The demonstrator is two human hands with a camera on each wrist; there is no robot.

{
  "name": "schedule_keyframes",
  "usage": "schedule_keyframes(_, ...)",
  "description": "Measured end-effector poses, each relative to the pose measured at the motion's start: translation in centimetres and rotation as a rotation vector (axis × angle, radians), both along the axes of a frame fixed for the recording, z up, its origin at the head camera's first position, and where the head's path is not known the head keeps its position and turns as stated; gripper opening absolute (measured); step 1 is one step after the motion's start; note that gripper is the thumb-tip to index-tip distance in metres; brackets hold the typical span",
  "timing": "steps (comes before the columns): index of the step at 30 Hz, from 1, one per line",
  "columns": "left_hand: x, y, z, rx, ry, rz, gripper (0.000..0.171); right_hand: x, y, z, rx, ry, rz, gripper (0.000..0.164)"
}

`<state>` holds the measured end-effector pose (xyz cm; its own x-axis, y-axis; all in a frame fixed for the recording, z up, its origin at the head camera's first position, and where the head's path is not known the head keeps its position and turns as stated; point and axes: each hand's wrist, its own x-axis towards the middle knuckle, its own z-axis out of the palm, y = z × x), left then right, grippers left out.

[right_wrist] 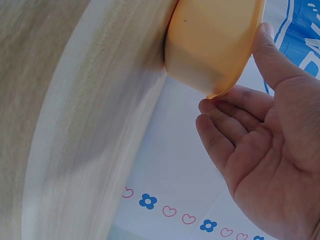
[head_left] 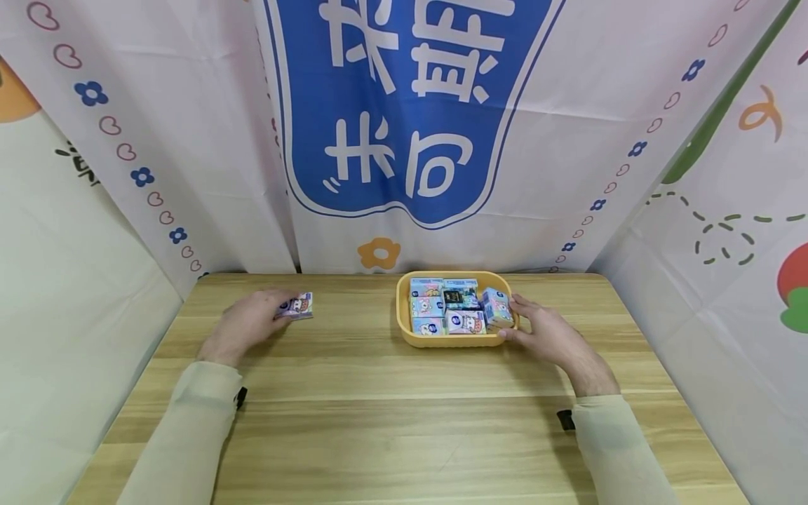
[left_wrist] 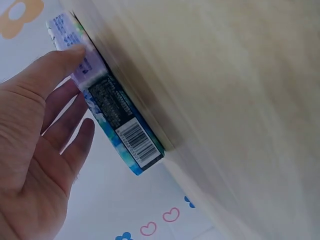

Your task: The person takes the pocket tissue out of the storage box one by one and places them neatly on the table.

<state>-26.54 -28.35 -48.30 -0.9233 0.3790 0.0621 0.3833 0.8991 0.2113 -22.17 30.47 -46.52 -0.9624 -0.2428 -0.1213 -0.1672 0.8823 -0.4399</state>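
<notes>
One purple cartoon-printed pack [head_left: 304,304] sits at the far left of the wood-grain table [head_left: 379,442], in the left hand [head_left: 255,319] of a person whose work I follow from my remote station. On my left wrist feed the thumb presses the pack's side in a pinch, the other visible fingers bent and slightly apart; whether the pack bears on the tabletop or is just above it, I cannot tell. End to end with it appears a dark-panelled pack [left_wrist: 120,117] bearing a barcode.

Well to the right, near the table's back edge, a yellow basket [head_left: 451,341] holds seven visible packs [head_left: 427,306]: three in a column at left, three in the middle with a black-fronted packet [head_left: 456,298] at centre, and a tilted pack [head_left: 499,307] at the right end. The right hand [head_left: 555,337] clasps that end, thumb and fingers set apart on the rim; I cannot tell whether a fingertip also touches the tilted pack.

Cream sleeves [head_left: 189,428] cover both forearms, a black fitting [head_left: 566,420] beside each cuff. Behind the table hangs a white curtain [head_left: 240,140] with a blue panel [head_left: 404,105] of white Chinese characters, an orange flower [head_left: 368,254] below it, and borders of hearts and blue flowers at the sides.
</notes>
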Motion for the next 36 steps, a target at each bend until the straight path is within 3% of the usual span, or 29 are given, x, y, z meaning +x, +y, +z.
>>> schedule_keyframes(9, 0.2, -0.7, 0.1, 0.0, -0.019, 0.005, 0.058, -0.1, 0.1, -0.1, -0.001, 0.001, 0.0, 0.083)
schedule_keyframes(22, -0.2, -1.9, -0.7, -0.001, 0.0, -0.03, 0.054, 0.0, 0.0, 0.0, -0.001, -0.003, -0.004, 0.083)
schedule_keyframes(30, 0.1, -0.2, 0.3, -0.026, -0.02, -0.032, 0.055, 0.0, 0.0, 0.1, 0.0, -0.002, -0.002, 0.083)
schedule_keyframes(36, 0.1, 1.9, 0.6, 0.007, 0.045, -0.095, 0.046, 0.0, 0.0, 0.1, 0.002, -0.002, -0.001, 0.083)
